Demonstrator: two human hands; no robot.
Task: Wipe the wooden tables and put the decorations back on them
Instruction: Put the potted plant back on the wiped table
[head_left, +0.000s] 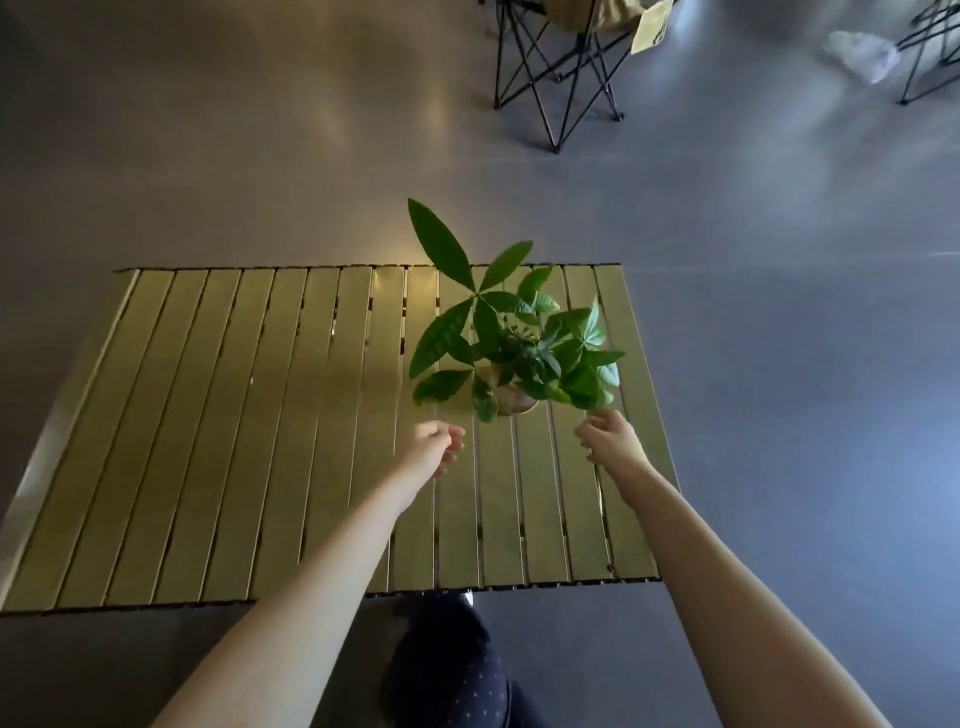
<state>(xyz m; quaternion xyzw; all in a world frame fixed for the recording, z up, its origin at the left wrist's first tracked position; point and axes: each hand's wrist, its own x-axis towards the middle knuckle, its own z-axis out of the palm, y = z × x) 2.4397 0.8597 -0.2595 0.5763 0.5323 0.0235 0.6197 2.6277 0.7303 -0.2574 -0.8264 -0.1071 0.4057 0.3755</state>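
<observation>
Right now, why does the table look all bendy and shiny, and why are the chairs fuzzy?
In the head view, the wide-angle lens curves the slatted table; warm light glares off its far slats beside the plant; the folding chair at the top edge looks soft and stretched; both hands are slightly blurred.

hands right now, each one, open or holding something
Left hand: open, fingers loosely curled, holding nothing.
Right hand: open, holding nothing, fingertips by the potted plant's leaves.
</observation>
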